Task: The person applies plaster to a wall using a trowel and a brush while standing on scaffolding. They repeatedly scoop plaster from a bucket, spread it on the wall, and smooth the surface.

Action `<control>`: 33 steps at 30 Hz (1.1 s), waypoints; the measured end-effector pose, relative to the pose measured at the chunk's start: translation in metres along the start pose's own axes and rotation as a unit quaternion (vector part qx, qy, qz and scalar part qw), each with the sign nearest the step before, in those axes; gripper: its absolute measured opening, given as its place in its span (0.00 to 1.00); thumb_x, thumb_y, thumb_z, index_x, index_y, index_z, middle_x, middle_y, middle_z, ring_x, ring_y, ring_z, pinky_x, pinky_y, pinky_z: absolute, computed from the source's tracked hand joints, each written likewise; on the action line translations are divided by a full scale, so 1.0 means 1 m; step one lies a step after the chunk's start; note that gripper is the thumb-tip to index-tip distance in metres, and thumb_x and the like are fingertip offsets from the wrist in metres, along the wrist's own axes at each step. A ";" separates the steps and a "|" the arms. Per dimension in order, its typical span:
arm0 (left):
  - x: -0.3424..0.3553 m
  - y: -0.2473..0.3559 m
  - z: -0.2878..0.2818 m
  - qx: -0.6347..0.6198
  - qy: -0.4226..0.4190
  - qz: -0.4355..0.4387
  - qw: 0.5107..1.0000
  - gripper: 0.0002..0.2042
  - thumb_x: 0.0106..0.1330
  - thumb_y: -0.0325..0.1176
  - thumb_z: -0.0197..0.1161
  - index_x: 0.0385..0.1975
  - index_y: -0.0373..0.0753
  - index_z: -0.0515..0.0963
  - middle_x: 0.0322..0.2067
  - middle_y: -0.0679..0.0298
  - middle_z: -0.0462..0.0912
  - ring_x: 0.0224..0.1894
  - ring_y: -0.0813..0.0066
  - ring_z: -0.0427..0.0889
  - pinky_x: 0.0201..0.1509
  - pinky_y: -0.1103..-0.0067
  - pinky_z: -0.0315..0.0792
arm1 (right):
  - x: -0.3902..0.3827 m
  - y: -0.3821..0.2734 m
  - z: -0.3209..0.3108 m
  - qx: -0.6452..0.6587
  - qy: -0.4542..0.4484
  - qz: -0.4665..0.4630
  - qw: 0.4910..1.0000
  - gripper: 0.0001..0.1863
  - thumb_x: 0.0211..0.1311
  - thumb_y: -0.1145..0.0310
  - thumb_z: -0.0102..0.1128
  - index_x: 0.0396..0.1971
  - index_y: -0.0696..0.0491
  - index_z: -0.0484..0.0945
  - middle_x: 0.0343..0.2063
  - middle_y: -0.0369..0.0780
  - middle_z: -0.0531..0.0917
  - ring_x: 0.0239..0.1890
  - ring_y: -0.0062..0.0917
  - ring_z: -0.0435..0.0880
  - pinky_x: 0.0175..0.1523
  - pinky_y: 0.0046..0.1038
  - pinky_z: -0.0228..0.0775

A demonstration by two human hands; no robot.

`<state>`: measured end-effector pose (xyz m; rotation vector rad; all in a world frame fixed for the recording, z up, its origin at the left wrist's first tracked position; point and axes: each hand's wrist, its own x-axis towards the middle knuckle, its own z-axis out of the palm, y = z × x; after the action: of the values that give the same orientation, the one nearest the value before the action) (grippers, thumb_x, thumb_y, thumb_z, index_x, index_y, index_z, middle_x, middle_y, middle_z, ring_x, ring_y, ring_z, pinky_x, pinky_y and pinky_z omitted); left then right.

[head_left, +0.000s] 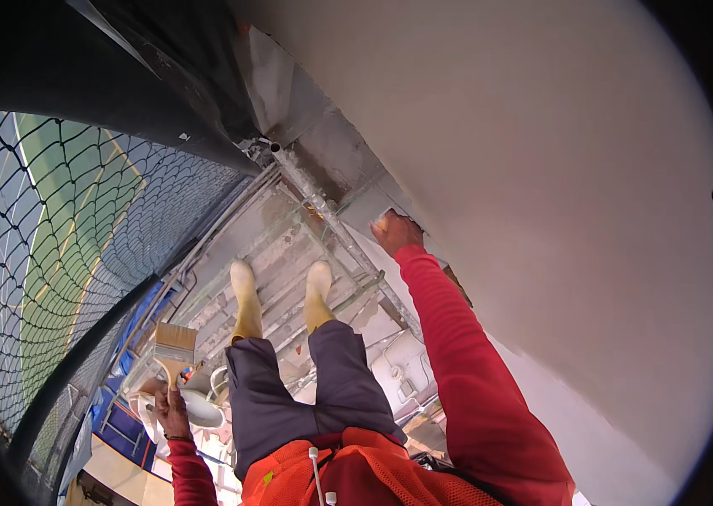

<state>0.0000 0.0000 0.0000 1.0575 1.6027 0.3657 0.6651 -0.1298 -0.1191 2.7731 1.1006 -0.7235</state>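
A wide flat paintbrush (175,344) with pale bristles and a wooden handle points upward from my left hand (172,413), whose fingers are wrapped round the handle. Off to the right, my right hand (397,233) is closed at the lower edge of the smooth grey wall (542,169). A small pale bit shows at its fingertips, with a dark edge beside it; what it holds I cannot make out. Just right of my left hand, and lower down, is a whitish bucket (203,411).
I stand in yellow boots (317,291) on worn scaffold planks (280,253). A metal pole (306,185) runs between me and the wall. At left, chain-link netting (61,244) hangs before a green and blue court far below. Blue sheeting (141,329) lies along the left edge.
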 end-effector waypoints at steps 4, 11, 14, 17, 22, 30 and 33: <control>-0.018 -0.027 -0.006 -0.010 0.032 -0.050 0.998 0.10 0.77 0.42 0.66 0.42 0.41 0.79 0.25 0.79 0.71 0.26 0.92 0.64 0.29 0.87 0.57 | 0.043 0.001 0.021 0.048 -0.036 0.039 0.997 0.28 0.66 0.42 0.63 0.43 0.56 0.82 0.39 0.51 0.89 0.45 0.51 0.88 0.55 0.51 0.78; -0.036 -0.031 0.013 -0.025 0.056 -0.049 0.997 0.11 0.78 0.42 0.66 0.40 0.41 0.78 0.25 0.78 0.71 0.27 0.90 0.64 0.30 0.86 0.58 | 0.078 -0.010 0.016 0.043 -0.025 0.072 0.996 0.28 0.68 0.43 0.63 0.48 0.55 0.80 0.42 0.51 0.89 0.49 0.49 0.87 0.56 0.50 0.78; -0.037 -0.016 0.018 -0.008 0.050 -0.073 0.996 0.12 0.78 0.43 0.65 0.40 0.41 0.78 0.26 0.77 0.71 0.27 0.90 0.65 0.30 0.86 0.59 | 0.083 -0.015 0.005 0.061 0.004 0.076 0.995 0.29 0.67 0.41 0.64 0.47 0.55 0.83 0.46 0.53 0.88 0.51 0.52 0.86 0.59 0.51 0.77; -0.033 -0.005 0.020 0.033 0.055 -0.078 0.995 0.12 0.79 0.43 0.63 0.39 0.40 0.78 0.26 0.77 0.72 0.27 0.91 0.65 0.30 0.87 0.59 | 0.083 -0.026 -0.010 0.060 0.009 0.083 0.995 0.30 0.67 0.41 0.64 0.48 0.55 0.83 0.47 0.54 0.87 0.52 0.53 0.86 0.59 0.51 0.77; -0.026 0.004 0.017 0.007 0.055 -0.024 0.998 0.12 0.79 0.42 0.63 0.39 0.40 0.78 0.25 0.78 0.71 0.27 0.91 0.65 0.30 0.87 0.58 | 0.080 -0.051 -0.050 0.084 0.050 0.062 0.993 0.30 0.68 0.41 0.63 0.47 0.58 0.82 0.44 0.55 0.88 0.50 0.56 0.86 0.57 0.51 0.77; -0.021 0.010 -0.001 0.005 0.049 0.006 0.999 0.11 0.78 0.43 0.65 0.39 0.42 0.79 0.23 0.80 0.69 0.25 0.91 0.62 0.29 0.86 0.56 | 0.056 -0.085 -0.142 0.123 0.127 0.032 0.984 0.31 0.67 0.42 0.64 0.43 0.61 0.83 0.41 0.56 0.88 0.47 0.55 0.87 0.55 0.50 0.77; -0.013 0.011 -0.003 0.012 0.039 0.027 0.999 0.12 0.77 0.45 0.66 0.39 0.42 0.80 0.24 0.79 0.71 0.26 0.91 0.63 0.30 0.87 0.57 | 0.037 -0.093 -0.188 0.138 0.156 0.025 0.978 0.30 0.66 0.44 0.65 0.42 0.61 0.83 0.40 0.56 0.88 0.46 0.55 0.87 0.53 0.50 0.77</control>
<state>0.0015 -0.0036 0.0167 1.1190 1.6535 0.4297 0.7020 0.0060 0.0402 3.2251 1.0392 -0.4756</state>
